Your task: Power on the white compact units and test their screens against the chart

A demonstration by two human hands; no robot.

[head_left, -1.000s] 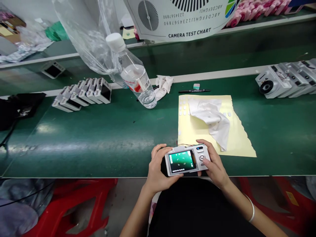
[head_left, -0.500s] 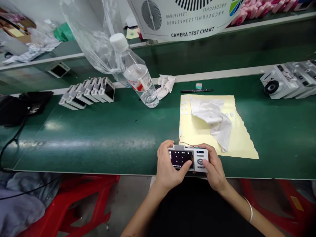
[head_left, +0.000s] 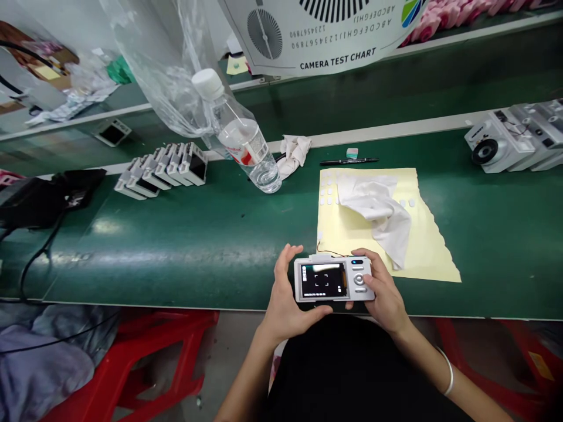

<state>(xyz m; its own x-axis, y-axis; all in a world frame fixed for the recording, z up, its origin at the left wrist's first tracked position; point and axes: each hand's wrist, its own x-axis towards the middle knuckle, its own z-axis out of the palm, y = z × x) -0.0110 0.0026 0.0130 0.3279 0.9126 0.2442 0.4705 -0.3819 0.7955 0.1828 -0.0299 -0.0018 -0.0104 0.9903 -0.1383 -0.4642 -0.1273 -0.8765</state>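
A silver-white digital camera [head_left: 323, 278], its lit screen showing white focus brackets, is held near the bench's front edge. My right hand [head_left: 387, 293] grips its right end, with the thumb by the round button pad and fingers partly hidden behind. My left hand [head_left: 285, 299] is open around the left end, thumb stretched along below the bottom edge and fingers raised apart from the body. A thin reddish wire shows behind the camera's top edge. Just beyond lies a yellow sheet [head_left: 347, 234] with small white stickers, bearing a crumpled white cloth [head_left: 373, 199].
A water bottle [head_left: 248, 140] leans beside a plastic bag and a balled cloth [head_left: 294, 153]. Rows of cameras stand at the left [head_left: 162, 167] and right [head_left: 501, 140]. A black pen [head_left: 349, 161] lies behind the sheet. A camera test chart [head_left: 325, 41] hangs above.
My left hand has loosened from the camera; its thumb has moved off the screen to below the bottom edge and its fingers have spread. My right hand keeps its grip.
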